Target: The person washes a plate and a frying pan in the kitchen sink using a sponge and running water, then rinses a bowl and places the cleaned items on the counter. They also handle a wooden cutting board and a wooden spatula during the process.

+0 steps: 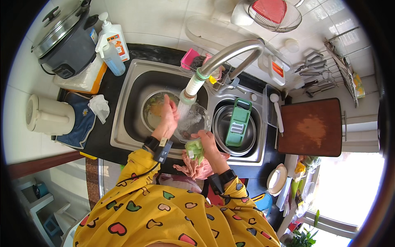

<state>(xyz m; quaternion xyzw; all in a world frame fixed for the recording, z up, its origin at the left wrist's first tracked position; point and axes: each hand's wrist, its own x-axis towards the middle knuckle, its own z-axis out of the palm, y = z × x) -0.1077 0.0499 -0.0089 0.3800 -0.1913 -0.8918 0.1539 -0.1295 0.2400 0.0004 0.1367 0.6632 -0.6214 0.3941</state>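
Water runs from the faucet (189, 92) into a clear plastic bowl (196, 120) over the large sink basin (131, 108). My right hand (208, 142) grips the bowl's near rim. Beside the running water, my left hand (168, 115) is raised with its fingers blurred; whether it holds anything is unclear. Partly under it, a round metal bowl (146, 108) in the basin holds water and food scraps. A green cloth (195, 149) and a pink cloth (197, 168) lie at the sink's front edge, below my right hand.
Nested metal bowls (217, 132) with a green grater (237, 123) fill the small basin. A wooden cutting board (311, 126) stands to the right. On the left are a spray bottle (114, 60), a pump bottle (118, 41), a cream kettle (51, 115) and a rice cooker (69, 46).
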